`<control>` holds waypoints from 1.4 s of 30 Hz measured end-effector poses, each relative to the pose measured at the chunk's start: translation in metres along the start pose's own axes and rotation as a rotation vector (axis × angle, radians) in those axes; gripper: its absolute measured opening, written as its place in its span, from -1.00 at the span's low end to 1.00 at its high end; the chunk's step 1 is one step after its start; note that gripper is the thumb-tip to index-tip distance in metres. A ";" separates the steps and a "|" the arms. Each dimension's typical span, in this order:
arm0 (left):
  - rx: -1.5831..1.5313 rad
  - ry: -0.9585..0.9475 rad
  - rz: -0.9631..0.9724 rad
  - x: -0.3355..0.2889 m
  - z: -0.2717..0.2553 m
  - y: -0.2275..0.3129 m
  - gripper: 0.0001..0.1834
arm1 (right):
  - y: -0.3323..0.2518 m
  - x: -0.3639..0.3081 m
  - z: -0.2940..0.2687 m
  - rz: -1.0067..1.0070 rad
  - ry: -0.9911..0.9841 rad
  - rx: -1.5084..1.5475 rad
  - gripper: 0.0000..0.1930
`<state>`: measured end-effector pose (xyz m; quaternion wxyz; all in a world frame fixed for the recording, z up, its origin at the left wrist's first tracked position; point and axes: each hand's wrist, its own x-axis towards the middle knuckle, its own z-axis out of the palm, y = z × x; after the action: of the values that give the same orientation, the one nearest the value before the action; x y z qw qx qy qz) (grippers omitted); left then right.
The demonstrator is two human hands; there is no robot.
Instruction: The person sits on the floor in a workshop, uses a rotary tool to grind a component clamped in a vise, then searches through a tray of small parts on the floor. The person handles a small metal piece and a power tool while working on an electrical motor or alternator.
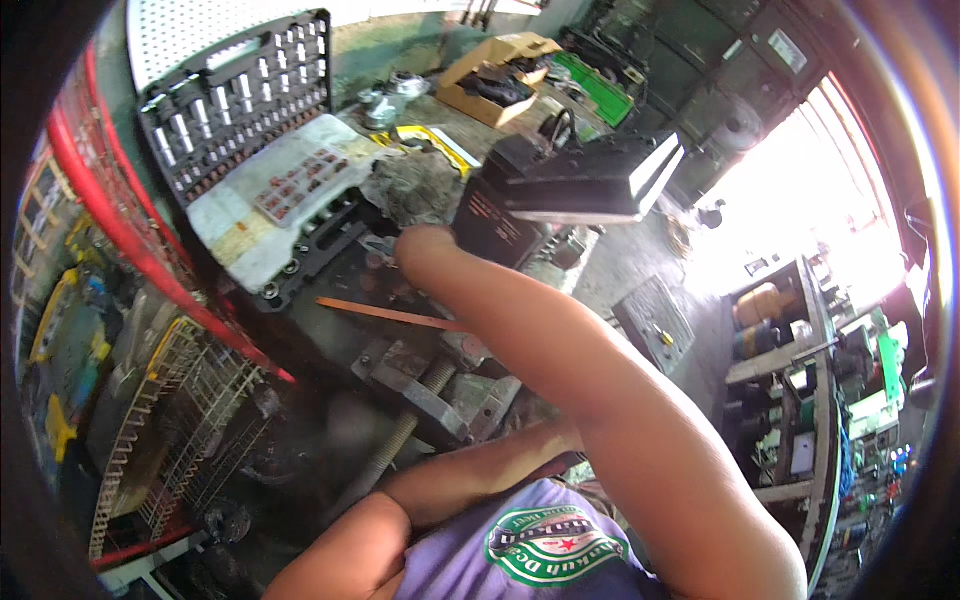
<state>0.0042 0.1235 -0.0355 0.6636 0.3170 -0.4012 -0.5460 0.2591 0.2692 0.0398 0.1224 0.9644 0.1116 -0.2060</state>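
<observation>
My right arm stretches up and across the workbench, and my right hand (424,252) is bent at the wrist beside the edge of a black socket-set tray. Its fingers are hidden, so what it touches cannot be made out. My left forearm (480,478) passes under the right arm, which hides the left hand. Between the arms and the tray stands a metal bench vise (405,375) with a threaded screw (400,440). A thin orange-brown strip (385,312) runs toward my right forearm. Close beyond the right hand lies a crumpled grey rag (415,188).
An open socket-set case (225,75) holds rows of sockets, with a compartment box (303,186) of small parts on it. A black box (500,215) stands right of the rag. Behind are a cardboard box (480,98) and green crate (600,95); wire racks (185,420) stand left.
</observation>
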 end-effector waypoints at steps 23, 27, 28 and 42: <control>0.423 0.447 0.235 0.010 -0.009 0.034 -0.47 | -0.009 0.065 0.030 -0.086 -0.130 -0.184 -0.33; 0.414 0.511 0.262 0.002 -0.009 0.037 -0.48 | -0.007 0.031 0.020 -0.173 0.153 0.140 -0.48; 0.418 0.526 0.274 -0.002 -0.008 0.038 -0.48 | -0.007 0.014 0.011 -0.186 0.211 0.205 -0.54; 0.245 0.205 -0.154 0.017 0.058 0.038 -0.50 | 0.223 -0.453 0.056 0.430 0.506 1.015 -0.79</control>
<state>-0.0272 0.1159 0.0280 0.6136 0.4793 -0.3694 -0.5072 -0.1056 -0.0323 0.2252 -0.3444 0.9224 -0.1722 0.0312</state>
